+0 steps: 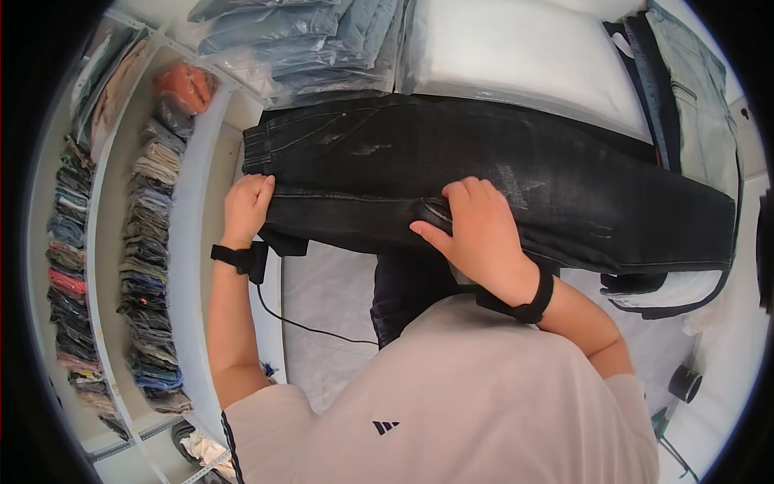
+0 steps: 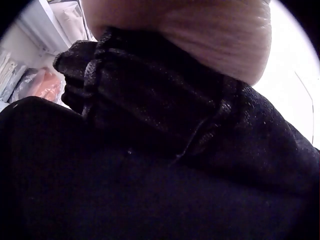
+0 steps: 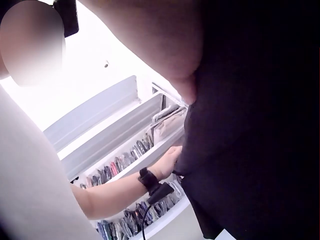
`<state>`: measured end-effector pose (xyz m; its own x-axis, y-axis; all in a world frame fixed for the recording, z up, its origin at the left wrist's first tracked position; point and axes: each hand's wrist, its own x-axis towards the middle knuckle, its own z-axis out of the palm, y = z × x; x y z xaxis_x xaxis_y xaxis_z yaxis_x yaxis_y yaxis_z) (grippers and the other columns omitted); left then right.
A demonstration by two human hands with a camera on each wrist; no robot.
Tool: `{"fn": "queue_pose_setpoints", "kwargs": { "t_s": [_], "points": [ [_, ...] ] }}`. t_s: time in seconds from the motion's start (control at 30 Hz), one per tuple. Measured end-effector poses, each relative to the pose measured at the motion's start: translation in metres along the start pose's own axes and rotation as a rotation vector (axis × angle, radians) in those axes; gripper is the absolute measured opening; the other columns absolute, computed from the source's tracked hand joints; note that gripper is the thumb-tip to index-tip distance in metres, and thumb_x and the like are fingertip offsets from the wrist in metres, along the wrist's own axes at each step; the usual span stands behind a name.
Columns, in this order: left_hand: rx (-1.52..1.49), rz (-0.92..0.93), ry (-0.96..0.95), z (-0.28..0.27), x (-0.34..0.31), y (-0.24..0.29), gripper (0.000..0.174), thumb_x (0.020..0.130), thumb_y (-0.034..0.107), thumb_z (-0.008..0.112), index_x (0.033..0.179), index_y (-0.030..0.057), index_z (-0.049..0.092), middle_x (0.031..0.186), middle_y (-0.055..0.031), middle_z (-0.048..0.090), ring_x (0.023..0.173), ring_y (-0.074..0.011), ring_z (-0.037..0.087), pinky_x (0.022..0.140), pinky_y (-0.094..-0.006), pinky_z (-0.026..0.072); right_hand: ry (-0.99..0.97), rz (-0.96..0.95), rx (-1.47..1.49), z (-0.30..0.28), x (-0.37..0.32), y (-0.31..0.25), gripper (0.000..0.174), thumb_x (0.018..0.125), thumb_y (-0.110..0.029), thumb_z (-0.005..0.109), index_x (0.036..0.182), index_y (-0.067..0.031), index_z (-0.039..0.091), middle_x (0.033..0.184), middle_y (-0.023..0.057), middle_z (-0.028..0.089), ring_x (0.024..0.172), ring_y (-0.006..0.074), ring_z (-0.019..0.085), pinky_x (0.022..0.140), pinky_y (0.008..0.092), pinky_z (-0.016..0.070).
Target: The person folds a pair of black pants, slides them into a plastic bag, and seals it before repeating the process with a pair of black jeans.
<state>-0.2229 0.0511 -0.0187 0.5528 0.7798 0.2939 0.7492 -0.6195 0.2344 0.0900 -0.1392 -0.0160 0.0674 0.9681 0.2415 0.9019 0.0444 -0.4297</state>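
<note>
A pair of black faded jeans [image 1: 387, 161] lies folded lengthwise across the work surface, its elastic waistband [image 1: 256, 148] at the left and the legs running right. At the near corner of the waistband, my left hand [image 1: 248, 206] grips the fabric with curled fingers; the gathered band [image 2: 145, 95] fills much of the left wrist view below the palm. My right hand [image 1: 484, 234] rests flat on the near side of the jeans around the middle, thumb spread away from the fingers, beside a small fold at the pocket.
Behind the jeans are a stack of bagged light-blue jeans [image 1: 322, 36] and a white plastic-wrapped pack [image 1: 524, 52]. More denim [image 1: 697, 89] hangs at the right. Shelves [image 1: 214, 153] of bagged clothes stand left. A cable [image 1: 310, 329] runs from the left wrist camera.
</note>
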Motion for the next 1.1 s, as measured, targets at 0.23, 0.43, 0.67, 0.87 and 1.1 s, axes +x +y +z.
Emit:
{"fn": "queue_pose_setpoints", "kwargs": {
  "t_s": [0.23,0.43,0.67,0.87,1.1],
  "points": [
    [0.003,0.015,0.018,0.002,0.000,-0.002,0.033,0.091,0.025,0.051,0.073,-0.0012,0.059,0.076,-0.0163,0.060,0.076,-0.0362,0.057,0.067,-0.0428,0.0447,-0.058,-0.006,0.468,-0.010,0.000,0.004,0.050,0.075,-0.033,0.074,0.104,-0.0036,0.046,0.073,0.0179,0.063,0.069,0.0339,0.065,0.060,0.0411,0.0503],
    [0.016,-0.002,-0.012,-0.003,0.003,0.005,0.033,0.091,0.026,0.052,0.073,-0.0003,0.061,0.076,-0.0143,0.061,0.078,-0.0349,0.058,0.069,-0.0421,0.0456,-0.072,0.207,0.046,-0.005,0.007,0.010,0.048,0.077,-0.028,0.071,0.116,-0.0102,0.050,0.096,0.0143,0.063,0.091,0.0295,0.061,0.074,0.0375,0.0493],
    [0.079,0.109,-0.080,-0.006,0.002,0.003,0.029,0.087,0.022,0.053,0.069,0.0004,0.061,0.073,-0.0136,0.060,0.074,-0.0349,0.058,0.066,-0.0431,0.0455,0.056,-0.351,-0.037,0.018,-0.001,-0.006,0.039,0.081,-0.025,0.065,0.119,-0.0210,0.058,0.115,0.0059,0.053,0.107,0.0291,0.048,0.078,0.0411,0.0443],
    [0.095,0.012,-0.177,-0.008,0.017,0.001,0.024,0.085,0.021,0.056,0.071,0.0020,0.060,0.074,-0.0133,0.060,0.074,-0.0341,0.057,0.068,-0.0422,0.0440,0.110,-0.232,-0.002,0.031,0.007,-0.002,0.029,0.081,-0.025,0.066,0.109,-0.0220,0.063,0.090,0.0044,0.053,0.083,0.0240,0.052,0.068,0.0370,0.0464],
    [0.334,-0.142,0.595,0.023,-0.040,0.069,0.021,0.083,0.018,0.059,0.101,0.0074,0.059,0.113,-0.0109,0.057,0.110,-0.0299,0.050,0.094,-0.0443,0.0319,0.164,-0.185,-0.016,0.034,0.009,-0.003,0.025,0.080,-0.024,0.067,0.104,-0.0217,0.065,0.085,0.0035,0.053,0.078,0.0221,0.053,0.063,0.0351,0.0475]
  ]
}}
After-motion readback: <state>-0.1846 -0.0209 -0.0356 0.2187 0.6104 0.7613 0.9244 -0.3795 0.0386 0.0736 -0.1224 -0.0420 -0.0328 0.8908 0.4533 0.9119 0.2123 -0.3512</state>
